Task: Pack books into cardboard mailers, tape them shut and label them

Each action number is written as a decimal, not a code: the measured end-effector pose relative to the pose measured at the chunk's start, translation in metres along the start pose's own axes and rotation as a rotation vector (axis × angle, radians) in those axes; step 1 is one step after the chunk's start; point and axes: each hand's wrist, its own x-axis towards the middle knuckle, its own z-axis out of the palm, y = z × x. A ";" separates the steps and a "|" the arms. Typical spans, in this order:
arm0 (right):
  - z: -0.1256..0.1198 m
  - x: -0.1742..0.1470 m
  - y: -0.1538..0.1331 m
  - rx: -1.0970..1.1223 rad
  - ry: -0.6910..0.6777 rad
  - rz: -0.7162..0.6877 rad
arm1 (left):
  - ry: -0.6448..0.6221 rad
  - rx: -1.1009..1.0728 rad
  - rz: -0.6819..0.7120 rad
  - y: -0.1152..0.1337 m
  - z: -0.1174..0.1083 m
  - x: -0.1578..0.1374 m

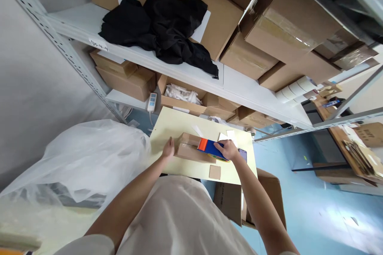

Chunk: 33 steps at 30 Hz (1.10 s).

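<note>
On the small cream table (163,123) lies a long brown cardboard box (191,155), with a shiny strip of tape along its upper face. My right hand (228,150) is closed round a blue and orange tape dispenser (211,147), whose orange end rests over the top of the box. Beyond the left end of the box is my left hand (168,148), thumb up and fingers extended, holding nothing that shows. A small square of cardboard (214,172) lies at the near edge, and a phone (243,154) is partly hidden behind my right wrist.
A white shelf (191,63) with cardboard boxes and black cloth (161,28) overhangs the table's far side. Translucent plastic sheeting (89,159) bulges on the left. An open carton (269,195) stands on the floor at the right. White paper pieces (231,135) lie behind the dispenser.
</note>
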 end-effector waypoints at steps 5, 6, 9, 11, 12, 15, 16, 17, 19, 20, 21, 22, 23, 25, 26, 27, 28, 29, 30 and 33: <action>-0.002 0.000 0.005 0.014 0.006 -0.037 | -0.312 0.627 0.498 0.039 -0.001 0.007; -0.002 0.001 0.005 0.015 0.002 -0.045 | -0.380 0.792 0.594 0.045 0.003 0.008; -0.001 0.003 0.004 0.003 -0.037 -0.060 | -0.409 1.037 0.648 0.052 0.012 0.006; -0.004 0.004 0.007 -0.018 -0.070 -0.068 | -0.394 1.085 0.617 0.052 0.013 0.005; -0.006 0.003 0.012 -0.034 -0.086 -0.068 | -0.396 1.107 0.609 0.051 0.013 0.004; -0.018 -0.006 0.043 -0.086 -0.120 -0.029 | -0.396 1.160 0.592 0.054 0.011 0.002; -0.021 -0.011 0.059 -0.100 -0.127 -0.004 | -0.395 1.172 0.590 0.056 0.011 0.002; -0.023 -0.016 0.076 -0.108 -0.130 0.018 | -0.394 1.184 0.590 0.058 0.011 0.002; -0.021 -0.024 0.108 -0.111 -0.138 0.068 | -0.395 1.214 0.596 0.060 0.011 0.003; -0.016 -0.027 0.120 -0.110 -0.139 0.083 | -0.396 1.233 0.603 0.061 0.011 0.003; -0.010 -0.028 0.130 -0.106 -0.139 0.092 | -0.394 1.256 0.611 0.062 0.011 0.002; -0.002 -0.027 0.137 -0.097 -0.137 0.095 | -0.391 1.285 0.619 0.062 0.012 0.002; 0.006 -0.025 0.142 -0.083 -0.135 0.095 | -0.388 1.316 0.627 0.062 0.014 0.001; 0.020 -0.020 0.145 -0.044 -0.141 0.093 | -0.399 1.379 0.641 0.063 0.024 0.000; 0.025 -0.017 0.146 -0.022 -0.151 0.091 | -0.414 1.406 0.645 0.064 0.033 0.000; 0.029 -0.014 0.147 -0.003 -0.164 0.090 | -0.433 1.426 0.649 0.065 0.046 0.000; 0.031 -0.012 0.148 0.012 -0.180 0.087 | -0.453 1.441 0.654 0.066 0.061 0.000; 0.032 -0.010 0.150 0.024 -0.197 0.082 | -0.471 1.451 0.660 0.067 0.078 0.000; 0.034 -0.009 0.152 0.033 -0.213 0.075 | -0.484 1.458 0.671 0.068 0.096 -0.001; 0.039 -0.007 0.159 0.077 -0.244 0.055 | -0.525 1.470 0.735 0.069 0.141 -0.002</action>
